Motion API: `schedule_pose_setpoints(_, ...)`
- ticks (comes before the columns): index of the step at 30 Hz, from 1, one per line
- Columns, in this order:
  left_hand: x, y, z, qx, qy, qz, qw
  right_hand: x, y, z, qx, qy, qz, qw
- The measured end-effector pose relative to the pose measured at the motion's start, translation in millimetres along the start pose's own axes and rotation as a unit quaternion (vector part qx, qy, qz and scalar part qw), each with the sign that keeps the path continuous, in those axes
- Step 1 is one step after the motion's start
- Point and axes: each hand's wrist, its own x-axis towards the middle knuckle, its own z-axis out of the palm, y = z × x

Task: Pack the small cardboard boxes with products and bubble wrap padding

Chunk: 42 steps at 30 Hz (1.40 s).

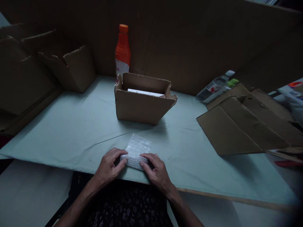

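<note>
Bubble wrap: The clear bubble wrap (139,145) lies on the pale green surface (189,167), close to the near edge and right in front of the person. It is probably there so both hands can reach it easily.
Left grip: The left hand (110,164) pinches the left side of the wrap between thumb and fingers.
Right grip: The right hand (156,170) pinches the right side the same way, with thumb and pointing finger on the wrap.
Why two hands: One on each side seems a good way to hold such a light, soft thing flat and straight.
Hand shape: Both hands are low, with bent fingers. The thumbs are nearer the person and the pointing fingers are farther off. The tips point in toward each other.
Arms: Both arms come up from the bottom and lean inward, like the sides of a tent.
Open box: An open cardboard box (138,106) stands past the wrap, with a flat white thing (145,92) inside. The open top likely makes it easy to reach in.
Orange bottle: The orange bottle (122,52) stands upright behind the box.
Right side: A clear bottle (214,87) leans beside the bent cardboard (239,126), which may be holding it up.
</note>
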Motion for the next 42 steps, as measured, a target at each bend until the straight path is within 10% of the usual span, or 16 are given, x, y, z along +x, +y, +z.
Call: schedule_pose_setpoints(42, 1.4, 2.5, -1.2, -0.004, -0.003, -0.011, 1.0, 3.6, 0.5, 1.6, -0.006, 0.006, 0.008, 1.0)
